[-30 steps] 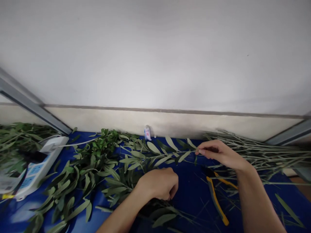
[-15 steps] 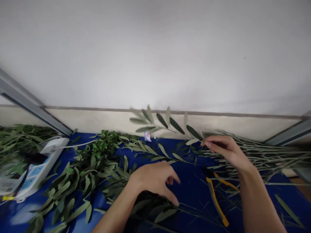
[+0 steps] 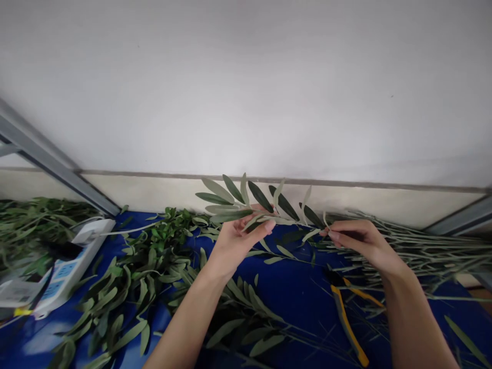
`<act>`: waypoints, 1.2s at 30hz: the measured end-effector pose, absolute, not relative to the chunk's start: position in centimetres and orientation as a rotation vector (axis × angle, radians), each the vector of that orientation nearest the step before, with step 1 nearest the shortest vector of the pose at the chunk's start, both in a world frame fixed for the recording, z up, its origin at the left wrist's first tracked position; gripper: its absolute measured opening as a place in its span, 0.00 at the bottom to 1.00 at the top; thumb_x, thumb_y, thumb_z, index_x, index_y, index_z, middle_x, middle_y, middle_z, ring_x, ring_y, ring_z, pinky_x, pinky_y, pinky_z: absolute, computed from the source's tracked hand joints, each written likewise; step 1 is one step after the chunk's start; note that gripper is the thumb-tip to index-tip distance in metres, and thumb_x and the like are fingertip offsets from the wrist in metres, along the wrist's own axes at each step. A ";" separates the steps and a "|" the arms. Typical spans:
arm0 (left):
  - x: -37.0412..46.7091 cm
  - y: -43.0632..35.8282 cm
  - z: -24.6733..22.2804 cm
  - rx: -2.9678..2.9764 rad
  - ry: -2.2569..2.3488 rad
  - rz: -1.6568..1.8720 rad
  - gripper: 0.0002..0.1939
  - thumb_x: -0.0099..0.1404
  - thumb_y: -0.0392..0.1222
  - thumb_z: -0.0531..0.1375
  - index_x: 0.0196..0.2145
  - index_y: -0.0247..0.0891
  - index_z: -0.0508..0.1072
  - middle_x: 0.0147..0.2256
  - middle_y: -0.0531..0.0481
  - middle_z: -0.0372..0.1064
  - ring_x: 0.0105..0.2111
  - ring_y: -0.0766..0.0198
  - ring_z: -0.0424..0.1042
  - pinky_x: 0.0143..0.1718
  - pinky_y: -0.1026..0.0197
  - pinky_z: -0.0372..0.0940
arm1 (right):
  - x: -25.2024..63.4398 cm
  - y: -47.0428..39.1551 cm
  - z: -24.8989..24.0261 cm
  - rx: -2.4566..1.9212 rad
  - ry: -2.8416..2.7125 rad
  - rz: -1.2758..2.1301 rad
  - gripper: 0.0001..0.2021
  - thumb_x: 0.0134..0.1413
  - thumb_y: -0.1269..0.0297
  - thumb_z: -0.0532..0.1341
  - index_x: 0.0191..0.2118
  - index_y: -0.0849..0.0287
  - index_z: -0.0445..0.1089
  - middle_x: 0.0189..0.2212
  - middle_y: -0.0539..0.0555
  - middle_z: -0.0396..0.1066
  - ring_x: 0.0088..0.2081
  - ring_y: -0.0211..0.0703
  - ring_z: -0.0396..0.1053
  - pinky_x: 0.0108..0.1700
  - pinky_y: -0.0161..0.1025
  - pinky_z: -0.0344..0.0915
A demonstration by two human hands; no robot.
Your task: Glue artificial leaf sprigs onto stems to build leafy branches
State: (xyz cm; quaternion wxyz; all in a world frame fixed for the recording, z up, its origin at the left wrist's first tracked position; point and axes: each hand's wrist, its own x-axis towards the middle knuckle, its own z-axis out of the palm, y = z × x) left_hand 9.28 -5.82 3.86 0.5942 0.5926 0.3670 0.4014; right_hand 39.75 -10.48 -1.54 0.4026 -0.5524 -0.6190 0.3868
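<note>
An olive branch (image 3: 284,207), with long leaves dark on one side and pale on the other, is held level above the blue tabletop (image 3: 292,292). My right hand (image 3: 361,241) pinches its stem end between thumb and fingertips. Around the leafy middle of the same branch closes my left hand (image 3: 240,236), thumb in front and fingers partly hidden behind leaves. Below my right hand lie pliers with yellow and grey handles (image 3: 348,325), their dark jaws pointing away from me.
Loose leafy branches (image 3: 142,287) cover the table's left side, and more sprigs (image 3: 253,318) lie below my left hand. Bare cut stems (image 3: 415,248) are heaped at right. A white power strip (image 3: 65,277) with a cable lies far left. A wall (image 3: 246,92) rises behind.
My left hand has risen from above the table sprigs and closed around the leafy part of the branch. My right hand keeps its pinch on the stem.
</note>
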 end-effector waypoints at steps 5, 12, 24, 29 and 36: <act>9.2 -5.9 3.9 1.340 0.861 1.040 0.14 0.64 0.49 0.70 0.42 0.38 0.80 0.48 0.42 0.78 0.47 0.50 0.77 0.46 0.49 0.76 | 40.2 -10.4 -2.3 -1.348 -1.577 0.993 0.11 0.62 0.50 0.67 0.39 0.49 0.84 0.30 0.55 0.77 0.31 0.48 0.69 0.32 0.43 0.64; 8.8 -5.7 3.4 1.230 0.880 1.006 0.10 0.59 0.44 0.74 0.38 0.40 0.83 0.47 0.44 0.80 0.52 0.47 0.77 0.55 0.47 0.72 | 40.1 -10.3 -2.4 -1.301 -1.597 0.957 0.10 0.62 0.52 0.68 0.34 0.51 0.82 0.30 0.54 0.76 0.33 0.47 0.71 0.33 0.42 0.66; 8.3 -5.1 2.9 1.186 0.882 1.002 0.13 0.56 0.45 0.76 0.38 0.40 0.83 0.46 0.45 0.80 0.54 0.47 0.75 0.57 0.47 0.72 | 39.6 -10.5 -2.3 -1.334 -1.449 0.999 0.10 0.56 0.53 0.73 0.39 0.51 0.84 0.33 0.55 0.81 0.34 0.51 0.76 0.35 0.44 0.71; 8.3 -4.5 3.1 1.361 0.953 1.074 0.11 0.60 0.47 0.72 0.37 0.39 0.81 0.39 0.45 0.79 0.48 0.52 0.77 0.49 0.54 0.72 | 39.3 -10.5 -2.3 -1.312 -1.454 1.044 0.12 0.60 0.53 0.69 0.45 0.51 0.84 0.28 0.54 0.80 0.27 0.43 0.72 0.28 0.39 0.68; 6.0 -4.3 3.8 1.873 1.198 0.381 0.16 0.63 0.58 0.66 0.34 0.42 0.83 0.30 0.50 0.80 0.32 0.56 0.78 0.31 0.61 0.65 | 39.1 -10.0 -1.7 -1.273 -1.516 1.059 0.10 0.62 0.57 0.67 0.45 0.52 0.84 0.29 0.54 0.80 0.25 0.38 0.67 0.26 0.36 0.64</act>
